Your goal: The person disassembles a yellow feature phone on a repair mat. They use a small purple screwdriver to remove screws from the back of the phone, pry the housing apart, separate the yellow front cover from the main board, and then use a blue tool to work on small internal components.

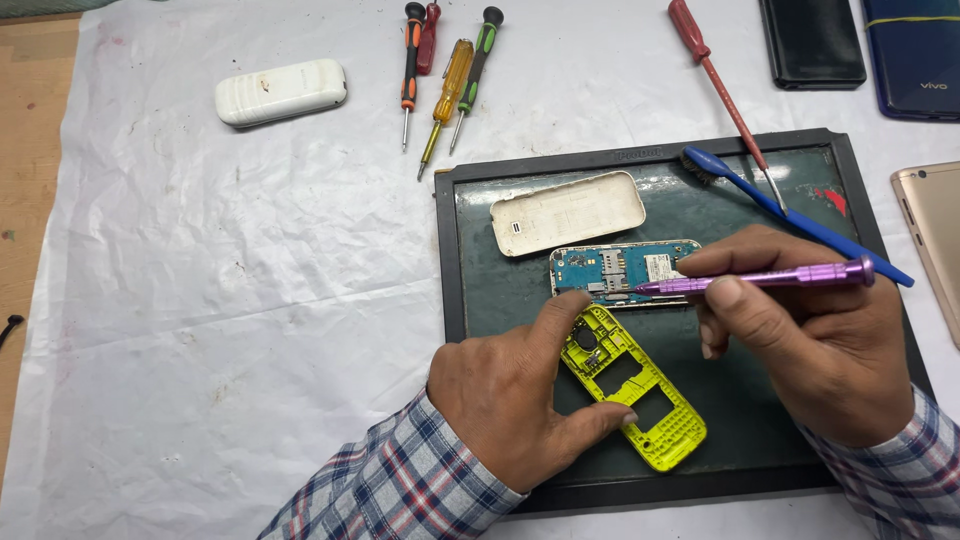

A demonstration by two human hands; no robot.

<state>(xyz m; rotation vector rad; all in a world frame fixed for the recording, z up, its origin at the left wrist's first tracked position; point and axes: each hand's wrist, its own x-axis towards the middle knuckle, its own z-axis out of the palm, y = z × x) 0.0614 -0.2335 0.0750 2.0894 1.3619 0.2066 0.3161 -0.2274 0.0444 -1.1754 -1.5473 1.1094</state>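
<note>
The left hand (pixel 515 400) sits low in the middle of the frame. Its thumb and first finger pinch a bright yellow phone frame (pixel 632 388) at the near edge and the top, and the other fingers are curled under. The frame lies flat on a dark work mat (pixel 480 290) with a black rim.

The right hand (pixel 815 340) is at the lower right. Its fingers are pressed together around a purple screwdriver (pixel 760 279), held like a pen and pointing left. The tip touches a blue circuit board (pixel 620 272), which lies just above the yellow frame. The board has a small pale square patch like a label on its right part.

A white back cover (pixel 567 212) with a small dark slot at its left end lies on the mat above the board. A blue brush (pixel 790 215) crosses the mat's upper right corner, and a red screwdriver (pixel 725 100) lies next to it.

At the top middle, on the white sheet (pixel 200 300), lie three more screwdrivers (pixel 445 85) with orange, yellow and green handles. A white phone (pixel 281 92) rests at the upper left. At the upper right are a black phone (pixel 812 42) and a dark blue phone (pixel 915 55), and a gold phone (pixel 935 240) sits at the right edge.
</note>
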